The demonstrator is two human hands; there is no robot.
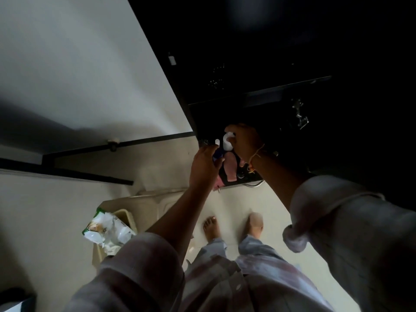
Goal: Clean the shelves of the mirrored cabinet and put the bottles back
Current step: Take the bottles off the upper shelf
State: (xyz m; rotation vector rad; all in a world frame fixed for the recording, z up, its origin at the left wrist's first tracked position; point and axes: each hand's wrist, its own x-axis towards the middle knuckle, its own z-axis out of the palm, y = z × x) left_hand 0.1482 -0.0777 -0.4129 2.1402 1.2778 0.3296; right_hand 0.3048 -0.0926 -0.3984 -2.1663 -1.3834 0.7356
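Down low at far left, your view catches a dark object [15, 298] in the corner, too dim to identify. Next over, a crumpled white and green plastic packet [105, 230] sits on top of a beige bin [126, 218] on the pale floor [45, 210]. Above that, a white panel [78, 64] slants across the upper left, edged by a black frame bar [117, 144].

Your left hand [203, 168] reaches up from a rolled pale sleeve [144, 255], fingers curled around a dark blue item [218, 155]; can't tell what it is, mostly hidden by the hand. Just beside it, touching, a small white bottle [227, 141] sits at the front edge of the dark cabinet [258, 64]. Your right hand [244, 144] is closed over that bottle from the right, fingers wrapped on it; a thread band [255, 157] circles the wrist. Under both hands, a pink cloth [229, 170] hangs at the cabinet's lower edge.

Below, your bare feet [211, 228] stand on the floor. Inside the cabinet it's very dark; a shelf edge [288, 95] and a metal hinge [299, 114] show at right. Your right sleeve [337, 221] fills the lower right.
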